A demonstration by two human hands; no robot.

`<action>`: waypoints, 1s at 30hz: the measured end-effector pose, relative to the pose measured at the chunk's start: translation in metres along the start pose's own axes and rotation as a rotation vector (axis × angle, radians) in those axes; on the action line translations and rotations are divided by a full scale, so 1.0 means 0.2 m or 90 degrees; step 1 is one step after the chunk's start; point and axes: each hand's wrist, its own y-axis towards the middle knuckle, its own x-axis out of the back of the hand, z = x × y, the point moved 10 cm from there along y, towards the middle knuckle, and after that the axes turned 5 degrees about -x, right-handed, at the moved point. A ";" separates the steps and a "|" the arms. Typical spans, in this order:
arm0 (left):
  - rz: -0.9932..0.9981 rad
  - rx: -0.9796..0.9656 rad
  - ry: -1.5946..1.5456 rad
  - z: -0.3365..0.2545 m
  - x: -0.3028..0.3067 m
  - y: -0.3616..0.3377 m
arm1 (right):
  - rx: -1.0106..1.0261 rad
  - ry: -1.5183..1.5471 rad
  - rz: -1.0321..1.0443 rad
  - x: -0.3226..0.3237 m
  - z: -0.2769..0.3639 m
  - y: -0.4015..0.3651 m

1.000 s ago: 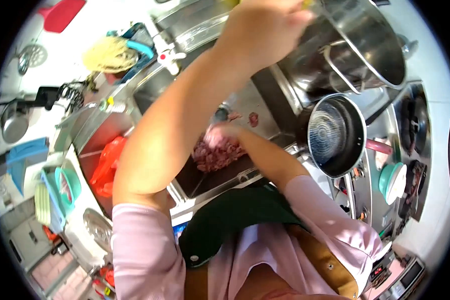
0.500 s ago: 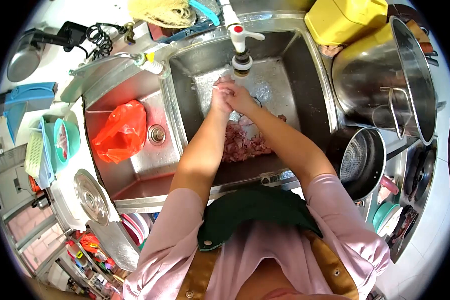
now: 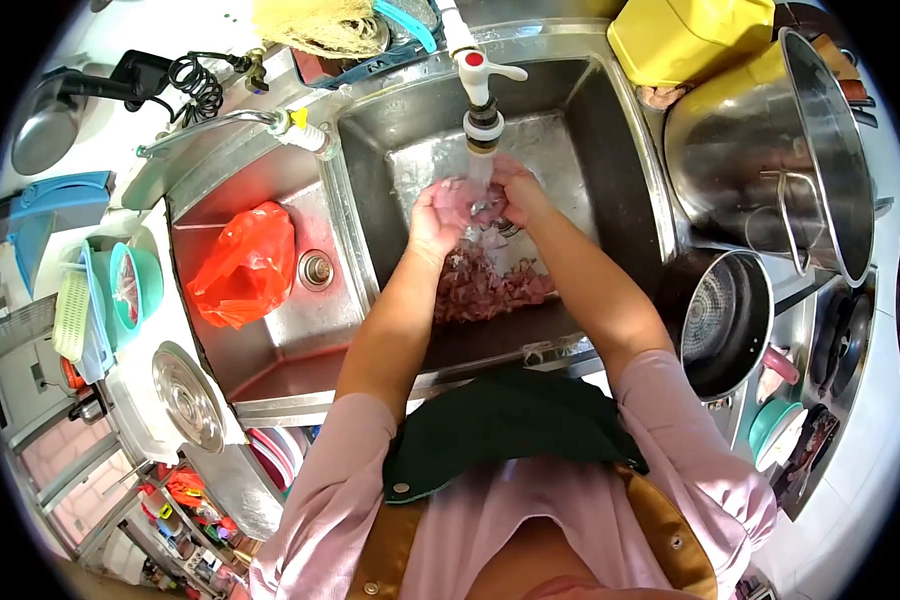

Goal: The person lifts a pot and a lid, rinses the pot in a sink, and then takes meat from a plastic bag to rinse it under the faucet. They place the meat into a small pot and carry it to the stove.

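Under the white tap [image 3: 482, 95], my left hand [image 3: 434, 222] and my right hand [image 3: 520, 192] are cupped in the large sink basin. Pale pink raw meat pieces [image 3: 462, 203] lie between them, and water streams down onto the meat. My fingers curl around its two sides; some fingertips are hidden by the meat and the water. Below my hands, a heap of cut raw meat [image 3: 490, 290] spreads over the floor of the basin [image 3: 565, 215].
A red plastic bag [image 3: 245, 265] sits in the left basin near its drain [image 3: 316, 270]. On the right stand a tall steel pot [image 3: 735, 150], a black pan [image 3: 720, 320] and a yellow jug [image 3: 685, 40]. A glass lid [image 3: 187, 398] leans at the left.
My hands were clasped together; now they have moved apart with meat between them. Water now runs visibly from the tap, and my right hand has shifted to the right.
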 end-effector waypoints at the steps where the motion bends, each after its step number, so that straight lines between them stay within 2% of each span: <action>1: -0.024 -0.003 0.010 -0.03 0.00 -0.02 | 0.001 0.004 0.000 0.03 0.00 0.02; 2: -0.024 -0.002 0.013 -0.06 0.02 -0.03 | -0.025 -0.016 0.027 0.04 -0.02 0.07; 4: 0.060 0.061 -0.129 -0.07 -0.02 -0.04 | -0.052 -0.037 0.055 0.05 -0.06 0.12; 6: 0.036 0.035 -0.124 -0.09 -0.14 -0.09 | -0.148 -0.051 0.004 0.09 -0.15 0.14; 7: 0.004 -0.005 -0.047 -0.11 -0.23 -0.12 | -0.148 -0.050 0.006 0.06 -0.15 0.12; 9: -0.027 -0.045 0.031 -0.14 -0.21 -0.10 | -0.035 -0.173 0.109 -0.11 -0.04 0.04; 11: 0.057 -0.048 0.004 -0.14 -0.16 -0.03 | -0.030 -0.156 0.119 -0.19 0.00 -0.05; 12: 0.058 -0.048 0.005 -0.15 -0.12 -0.02 | -0.025 -0.141 0.130 -0.22 0.02 -0.07; 13: 0.086 -0.008 -0.016 -0.13 -0.14 -0.03 | -0.026 -0.141 0.130 -0.23 0.04 -0.08; 15: 0.114 0.032 -0.038 -0.10 -0.15 -0.06 | -0.045 -0.160 -0.008 -0.11 0.07 -0.06; 16: 0.013 0.015 -0.006 -0.10 -0.11 -0.06 | -0.046 -0.161 -0.008 -0.06 0.06 -0.02; 17: -0.088 -0.002 0.025 -0.10 -0.05 -0.08 | 0.024 -0.116 0.008 -0.03 0.09 0.02; 18: -0.088 -0.002 0.025 -0.09 -0.03 -0.06 | 0.095 -0.069 0.025 0.01 0.12 0.04; 20: -0.073 0.049 0.218 -0.04 -0.07 -0.06 | 0.061 -0.126 0.046 0.03 0.09 0.04; 22: -0.079 0.032 0.244 -0.01 -0.06 -0.04 | 0.027 -0.183 0.065 0.01 0.05 0.05; 24: -0.003 0.096 0.546 0.04 0.02 0.04 | 0.020 -0.235 0.040 0.01 0.03 0.06; 25: 0.001 0.093 0.563 0.02 -0.07 -0.01 | 0.020 -0.235 0.039 -0.01 0.06 0.03; 27: -0.033 0.079 0.510 0.00 -0.01 0.01 | -0.060 -0.264 -0.004 -0.02 0.10 -0.02; 29: -0.069 0.029 0.378 -0.06 -0.02 -0.01 | -0.037 -0.205 -0.043 0.06 0.10 0.07; 30: -0.069 0.030 0.380 -0.08 0.01 -0.01 | -0.014 -0.145 -0.081 0.14 0.11 0.11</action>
